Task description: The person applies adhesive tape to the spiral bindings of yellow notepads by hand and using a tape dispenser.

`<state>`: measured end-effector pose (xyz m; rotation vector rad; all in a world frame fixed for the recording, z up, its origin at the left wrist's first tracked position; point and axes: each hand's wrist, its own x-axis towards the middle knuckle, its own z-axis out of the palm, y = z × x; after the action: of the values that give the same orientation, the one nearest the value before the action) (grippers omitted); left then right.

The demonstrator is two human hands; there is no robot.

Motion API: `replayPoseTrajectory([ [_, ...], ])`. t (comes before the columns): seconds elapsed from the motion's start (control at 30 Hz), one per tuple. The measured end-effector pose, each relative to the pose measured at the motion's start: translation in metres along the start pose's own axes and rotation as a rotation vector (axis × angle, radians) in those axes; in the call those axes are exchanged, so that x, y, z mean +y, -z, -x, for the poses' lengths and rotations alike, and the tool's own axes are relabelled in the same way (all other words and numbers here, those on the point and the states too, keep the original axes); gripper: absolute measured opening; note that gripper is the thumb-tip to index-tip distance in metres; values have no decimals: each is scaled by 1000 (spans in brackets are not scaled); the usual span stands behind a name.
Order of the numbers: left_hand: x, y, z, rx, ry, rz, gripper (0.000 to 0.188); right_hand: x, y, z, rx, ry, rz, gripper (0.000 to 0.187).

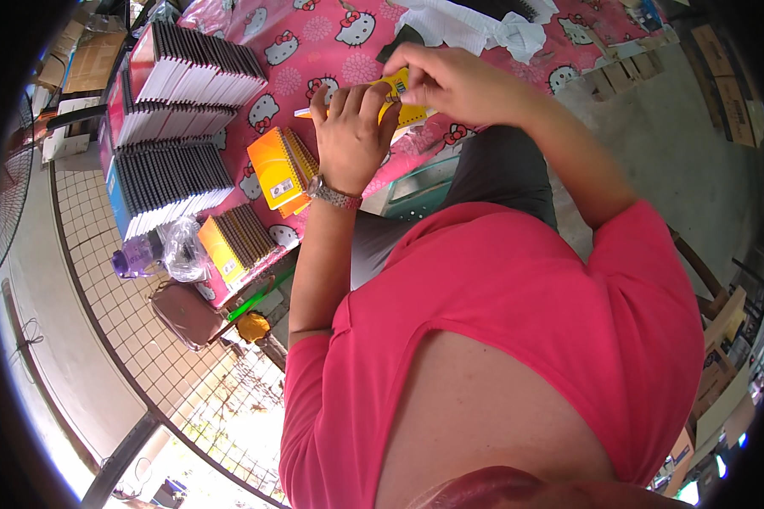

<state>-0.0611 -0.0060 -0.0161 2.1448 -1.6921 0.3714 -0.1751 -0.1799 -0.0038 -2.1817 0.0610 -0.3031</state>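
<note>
In the head view, the desk (314, 56) before me wears a pink cloth printed with cartoon cat faces and pale flowers. Rows of black-coiled notebooks (171, 180) crowd its left side, with clear plastic (184, 250) and a purple bottle (133, 259) near the corner. White paper (463, 30) lies crumpled at the far side. Beyond the left edge is a wire grid (115, 216); to the right, grey floor (624, 144) runs toward cardboard boxes (733, 110).

The near edge of the desk slants past my knees, and a yellow notebook (413, 114) is up by that edge, between my hands. My left hand (352, 134) is closed over its left part. My right hand (454, 78) is curled narrow at its far side, fingertips close together; what exactly they pinch I cannot tell.

Just left of my watch (335, 193), orange-yellow notebooks (273, 166) lie stacked, and a coiled yellow row (239, 242) sits nearer the corner, so my left side is tight. Pink cloth stretches ahead of my knuckles, and my right elbow juts out over the floor, well apart from the boxes.
</note>
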Motion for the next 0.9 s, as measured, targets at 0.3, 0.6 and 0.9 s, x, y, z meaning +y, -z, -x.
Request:
replayPoseTrajectory([
  [0.3, -15, -4, -1, -21, 8, 112, 25, 123, -18, -86, -167, -107, 690, 49],
  [0.6, -27, -6, 11, 47, 170, 166, 35, 36, 26, -45, -514, -76, -677, 57],
  [0.9, -27, -3, 5, 66, 135, 226, 32, 31, 36, -43, -550, -118, -233, 58],
])
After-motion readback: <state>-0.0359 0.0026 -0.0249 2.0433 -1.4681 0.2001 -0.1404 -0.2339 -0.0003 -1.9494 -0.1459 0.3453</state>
